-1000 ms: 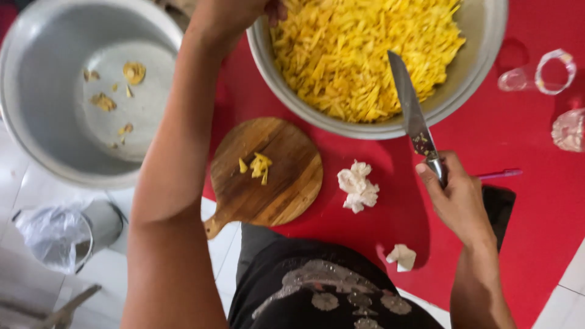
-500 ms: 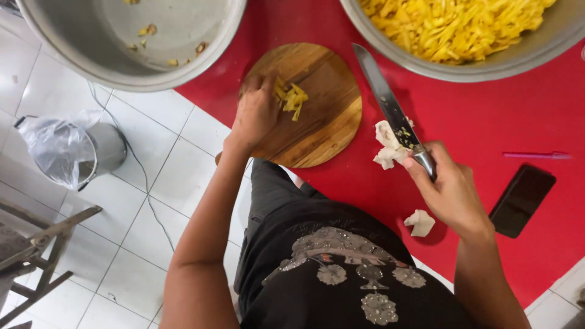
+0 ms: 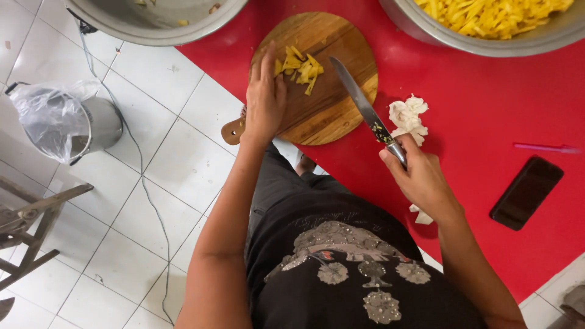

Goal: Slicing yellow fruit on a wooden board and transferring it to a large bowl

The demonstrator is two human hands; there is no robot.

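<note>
While the right hand's (image 3: 420,180) fingers are closed around a knife (image 3: 364,108) angled over the round wooden board (image 3: 332,106), yellow strips (image 3: 300,66) are touched by the left hand's (image 3: 265,100) open fingers on the red desk (image 3: 487,103).

Red worktop (image 3: 487,122), yellow strips, brown wood under my hands.

The round cutting board (image 3: 332,103) is warm brown with darker grain streaks, and the cut pieces (image 3: 298,64) on it are bright yellow, like the heap in the grey metal bowl (image 3: 487,39) at my right. My knife (image 3: 359,100) has a silver-grey blade flecked with yellow bits. A crumpled white tissue (image 3: 408,116) lies on the red, beside a thin pink stick (image 3: 545,148) and a black phone (image 3: 526,192). My shirt (image 3: 341,262) is black with a silver-grey ornamental print. The floor (image 3: 152,183) is white tile with grey joints; the bin (image 3: 91,125) is grey, lined with clear plastic.
</note>
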